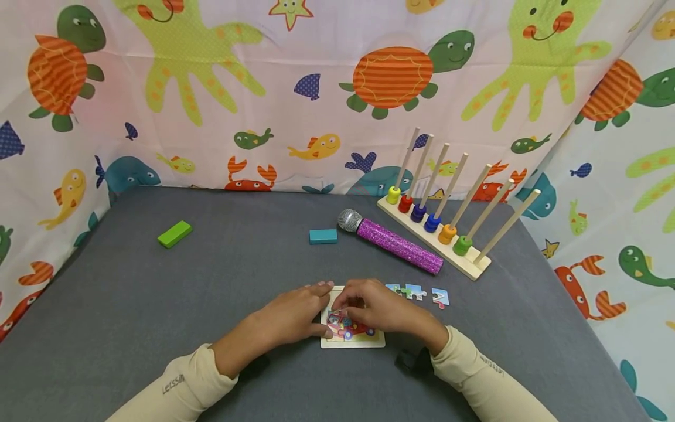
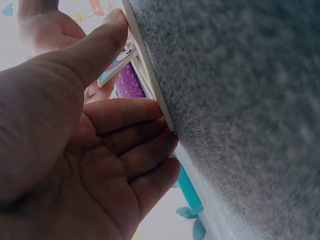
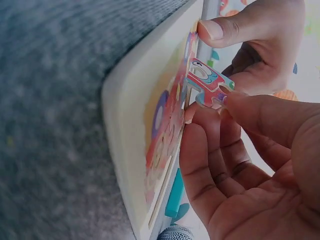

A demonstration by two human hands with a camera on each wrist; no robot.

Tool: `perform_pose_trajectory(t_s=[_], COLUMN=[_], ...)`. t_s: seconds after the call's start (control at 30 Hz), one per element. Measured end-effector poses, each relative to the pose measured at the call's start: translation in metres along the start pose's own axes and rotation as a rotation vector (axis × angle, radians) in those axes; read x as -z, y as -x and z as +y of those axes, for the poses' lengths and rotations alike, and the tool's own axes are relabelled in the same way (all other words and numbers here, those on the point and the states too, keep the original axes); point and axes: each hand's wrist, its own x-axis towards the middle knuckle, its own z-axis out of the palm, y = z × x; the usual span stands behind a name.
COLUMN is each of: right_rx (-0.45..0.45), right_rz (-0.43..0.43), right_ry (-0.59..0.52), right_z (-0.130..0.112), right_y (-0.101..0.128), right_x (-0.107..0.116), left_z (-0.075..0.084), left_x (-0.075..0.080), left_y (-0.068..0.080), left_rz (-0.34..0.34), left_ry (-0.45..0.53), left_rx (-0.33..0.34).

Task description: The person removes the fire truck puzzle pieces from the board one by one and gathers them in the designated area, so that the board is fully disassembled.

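Grey table (image 1: pixel 158 305): puzzle piece (image 3: pixel 207 82) pinched in right fingers (image 3: pixel 260 112) over puzzle tray (image 3: pixel 130 125).

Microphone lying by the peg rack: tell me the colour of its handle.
The microphone has a glittery purple handle and a silver mesh head; the head view shows it best.

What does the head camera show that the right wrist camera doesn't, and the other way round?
Only the head view shows the whole grey table: the green block, the bead rack and three loose puzzle pieces to the right of the hands. Only the right wrist view shows the right hand pinching a puzzle piece at the board's face. Both show the puzzle board, the left hand steadying it, the teal block and the microphone.
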Motion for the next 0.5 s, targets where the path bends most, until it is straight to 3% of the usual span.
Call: perform_pose_trajectory(t_s=[0.27,0.5], right_rx=[-0.030,-0.030], right_rz=[-0.029,0.018], right_ry=[-0.045,-0.064], right_z=[-0.0009,-0.0010], right_y=[0.0010,0.0043], right_x=[-0.0007,0.0016], left_z=[0.0002,0.0028], left_x=[-0.0007,-0.0005], left_y=[0.0012,0.0017], left_rz=[-0.006,0.001], left_ry=[-0.031,-0.024], left_rx=[-0.005,-0.012])
